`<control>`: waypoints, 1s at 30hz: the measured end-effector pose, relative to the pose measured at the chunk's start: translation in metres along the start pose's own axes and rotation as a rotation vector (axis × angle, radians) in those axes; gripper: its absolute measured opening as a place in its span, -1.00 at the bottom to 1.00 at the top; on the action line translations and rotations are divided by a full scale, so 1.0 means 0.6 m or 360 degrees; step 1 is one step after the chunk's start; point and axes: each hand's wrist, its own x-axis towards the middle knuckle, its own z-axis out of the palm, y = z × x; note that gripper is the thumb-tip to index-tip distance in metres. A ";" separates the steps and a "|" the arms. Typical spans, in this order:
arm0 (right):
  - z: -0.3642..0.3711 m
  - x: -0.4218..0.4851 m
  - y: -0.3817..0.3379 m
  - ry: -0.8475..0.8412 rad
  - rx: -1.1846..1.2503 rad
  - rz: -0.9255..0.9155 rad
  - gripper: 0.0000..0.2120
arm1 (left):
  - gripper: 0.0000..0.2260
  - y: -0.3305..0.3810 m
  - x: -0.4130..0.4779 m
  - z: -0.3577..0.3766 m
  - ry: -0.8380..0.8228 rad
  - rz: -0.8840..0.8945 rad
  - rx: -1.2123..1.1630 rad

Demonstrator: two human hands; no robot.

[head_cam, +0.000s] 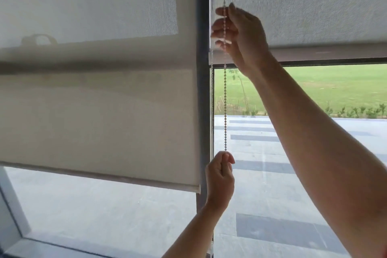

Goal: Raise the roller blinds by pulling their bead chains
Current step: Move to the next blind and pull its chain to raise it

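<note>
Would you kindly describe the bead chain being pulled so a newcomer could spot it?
Find the dark vertical window post between the two pale fabric roller blinds. Just right of it hangs the white bead chain, taut between the right hand above and left hand below.

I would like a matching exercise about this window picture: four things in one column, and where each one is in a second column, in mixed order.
Things:
1. right hand
2. left hand
3. left blind
4. right blind

Places:
A. bottom edge hangs low, below the middle of the window
B. closed on the bead chain at its lower part
C. bottom edge sits high, with grass visible under it
D. fingers around the bead chain higher up, in front of the fabric

Pairs: 1-D, 2-B, 3-A, 4-C
</note>
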 end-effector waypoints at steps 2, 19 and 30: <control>0.015 0.027 -0.023 0.0074 0.0168 -0.0004 -0.76 | -0.62 -0.015 -0.030 0.000 -0.0045 -0.0069 0.0007; -0.016 -0.143 0.105 0.0512 -0.0154 -0.0047 -0.75 | -0.71 0.097 0.104 -0.036 -0.0647 -0.0459 -0.0150; -0.035 -0.348 0.250 0.0505 -0.0345 0.0237 -0.68 | -0.82 0.263 0.239 0.010 -0.0068 0.0335 -0.0149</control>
